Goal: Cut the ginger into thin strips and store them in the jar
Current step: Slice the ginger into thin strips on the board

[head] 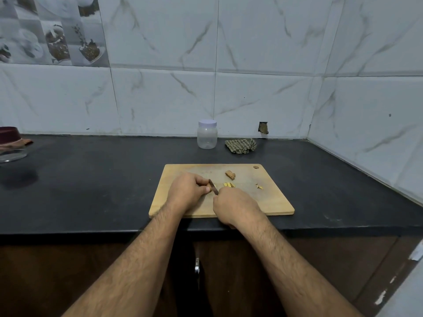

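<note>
A wooden cutting board (270, 202) lies on the black counter. My left hand (187, 191) pinches a small ginger piece (209, 185) against the board, mostly hidden under the fingers. My right hand (233, 207) grips a knife; its dark blade (213, 186) stands right beside the left fingertips on the ginger. Cut yellow ginger slices (229, 184) lie just right of the blade. A brown ginger chunk (230, 174) rests farther back, and small scraps (259, 186) lie to the right. A clear plastic jar (207, 137) with its pale lid on stands behind the board near the wall.
A crumpled checked cloth (240, 146) sits right of the jar. At the far left edge stand a glass bowl (12, 154) and a dark red container (9, 135). Tiled walls close the back and right side. The counter's front edge runs just below the board.
</note>
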`<state>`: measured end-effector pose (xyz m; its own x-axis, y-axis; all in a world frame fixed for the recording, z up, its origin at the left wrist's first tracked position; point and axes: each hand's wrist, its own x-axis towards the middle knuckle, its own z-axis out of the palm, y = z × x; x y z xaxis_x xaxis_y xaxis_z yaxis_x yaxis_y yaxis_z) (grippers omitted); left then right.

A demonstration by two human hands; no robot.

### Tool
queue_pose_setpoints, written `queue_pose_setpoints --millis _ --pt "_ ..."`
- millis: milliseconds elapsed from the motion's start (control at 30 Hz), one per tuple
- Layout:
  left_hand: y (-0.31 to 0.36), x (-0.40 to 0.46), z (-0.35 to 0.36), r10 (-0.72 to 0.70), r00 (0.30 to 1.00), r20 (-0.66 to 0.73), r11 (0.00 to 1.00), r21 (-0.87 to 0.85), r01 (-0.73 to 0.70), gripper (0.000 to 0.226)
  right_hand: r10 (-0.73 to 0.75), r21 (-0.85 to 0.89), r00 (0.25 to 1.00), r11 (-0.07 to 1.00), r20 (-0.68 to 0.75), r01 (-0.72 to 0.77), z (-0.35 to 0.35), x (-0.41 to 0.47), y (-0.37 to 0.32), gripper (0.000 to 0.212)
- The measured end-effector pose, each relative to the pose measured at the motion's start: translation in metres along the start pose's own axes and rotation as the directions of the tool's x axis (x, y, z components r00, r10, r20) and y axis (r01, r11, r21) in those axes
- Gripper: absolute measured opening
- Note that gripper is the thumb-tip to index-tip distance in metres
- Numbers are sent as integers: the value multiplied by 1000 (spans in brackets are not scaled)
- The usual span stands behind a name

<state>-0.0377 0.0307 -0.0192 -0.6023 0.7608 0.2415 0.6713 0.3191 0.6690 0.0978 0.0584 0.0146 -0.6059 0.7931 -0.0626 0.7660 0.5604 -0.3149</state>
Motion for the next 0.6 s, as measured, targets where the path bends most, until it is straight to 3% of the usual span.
queue_pose_setpoints --millis 600 --pt "-3 1 3 -16 1000 -20 1000 9 16 24 32 -61 994 998 102 -26 -9 -22 -6 26"
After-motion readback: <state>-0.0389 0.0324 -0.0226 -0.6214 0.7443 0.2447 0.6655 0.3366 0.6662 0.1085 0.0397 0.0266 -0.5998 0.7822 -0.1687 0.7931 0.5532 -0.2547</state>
